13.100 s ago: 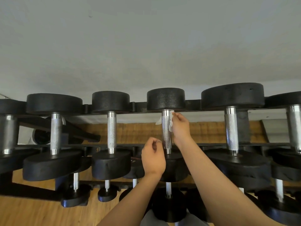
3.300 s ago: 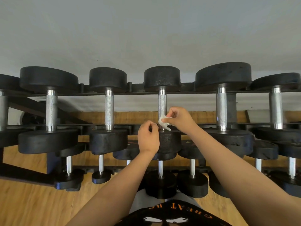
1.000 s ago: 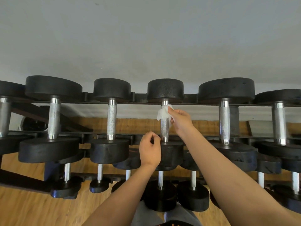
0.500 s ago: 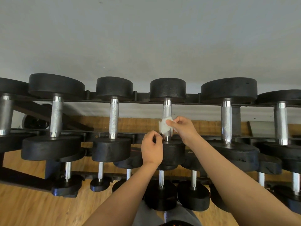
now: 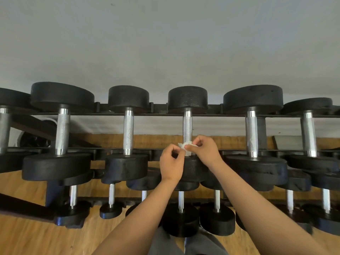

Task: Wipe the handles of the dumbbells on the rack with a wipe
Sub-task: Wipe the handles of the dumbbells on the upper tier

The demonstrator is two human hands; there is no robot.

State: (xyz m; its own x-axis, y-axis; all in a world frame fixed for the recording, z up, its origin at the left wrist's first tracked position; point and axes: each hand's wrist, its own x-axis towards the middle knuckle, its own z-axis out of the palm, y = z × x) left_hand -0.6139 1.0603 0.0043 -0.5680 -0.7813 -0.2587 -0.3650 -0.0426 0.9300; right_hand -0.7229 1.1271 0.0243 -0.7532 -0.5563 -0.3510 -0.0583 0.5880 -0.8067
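Note:
A black rack [image 5: 217,115] carries a top row of black dumbbells with knurled steel handles. The middle dumbbell's handle [image 5: 187,126] stands in front of me. A small crumpled white wipe [image 5: 184,145] sits at the lower end of that handle. My right hand [image 5: 205,150] pinches the wipe from the right. My left hand [image 5: 172,163] is curled just left of it, and its fingertips pinch the wipe's left edge. Both hands are above the dumbbell's near black head [image 5: 193,167].
Neighbouring handles stand left [image 5: 128,131] and right [image 5: 252,133] of the middle one. A lower row of smaller dumbbells [image 5: 181,218] sits below my forearms. Wooden floor [image 5: 27,236] lies underneath, and a grey wall [image 5: 165,43] rises behind the rack.
My right hand slid the wipe down the middle handle from its top to its lower end. My left hand rose slightly and now meets the wipe.

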